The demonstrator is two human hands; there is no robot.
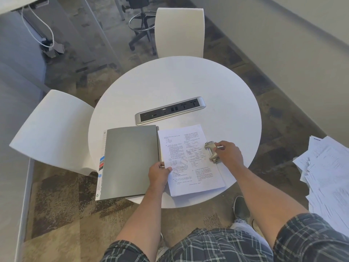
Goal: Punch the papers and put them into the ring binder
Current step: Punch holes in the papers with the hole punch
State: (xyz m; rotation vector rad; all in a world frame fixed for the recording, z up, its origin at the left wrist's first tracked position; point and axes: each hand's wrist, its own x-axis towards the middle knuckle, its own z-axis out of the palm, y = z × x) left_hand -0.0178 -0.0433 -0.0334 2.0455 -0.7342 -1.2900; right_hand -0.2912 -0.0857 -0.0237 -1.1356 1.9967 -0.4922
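A grey ring binder (130, 161) lies shut on the left part of the round white table (175, 86). Right beside it lies a thin stack of printed papers (190, 163). A metal hole punch (211, 151) sits on the papers' right edge. My right hand (229, 154) grips the punch from the right. My left hand (159, 173) pinches the papers' left edge near the binder.
A silver power-socket strip (170, 110) is set into the table behind the papers. White chairs stand at the far side (179, 33) and at the left (54, 129). A loose heap of papers (328, 178) lies at the right. My shoe (240, 207) shows under the table edge.
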